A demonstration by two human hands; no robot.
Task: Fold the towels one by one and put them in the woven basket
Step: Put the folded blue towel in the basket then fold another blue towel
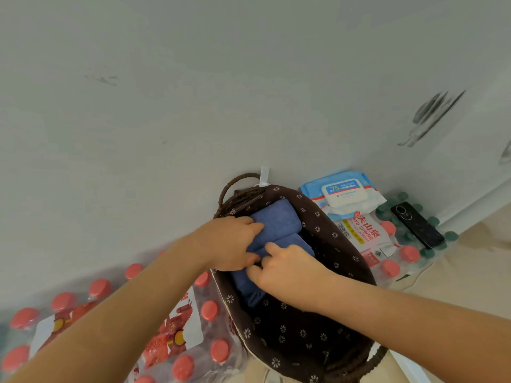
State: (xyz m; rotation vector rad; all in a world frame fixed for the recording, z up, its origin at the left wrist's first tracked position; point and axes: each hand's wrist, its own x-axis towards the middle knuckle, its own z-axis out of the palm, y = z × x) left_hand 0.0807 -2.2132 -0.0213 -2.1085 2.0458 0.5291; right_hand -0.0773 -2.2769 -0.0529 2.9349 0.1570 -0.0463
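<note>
Gripping the folded towels (276, 221) down inside the basket (290, 335): L hand (232, 243) curled over the top fold, R hand (287, 269) pinching cloth right beside it, fingertips prob. tucked under. Soft, light, floppy stuff. Best held across the folds, both sides of the grip, so nothing springs open.

Your floor (481, 244) shows beige at the right edge. The left bottle pack (110, 327) and right bottle pack (392, 261) flank the woven basket (340, 244).

To your left, shrink-wrapped red-capped bottles (110, 322); to your right, a wet-wipes pack (343, 190), then a black phone (417, 225) atop green-capped bottles (451, 235).
</note>
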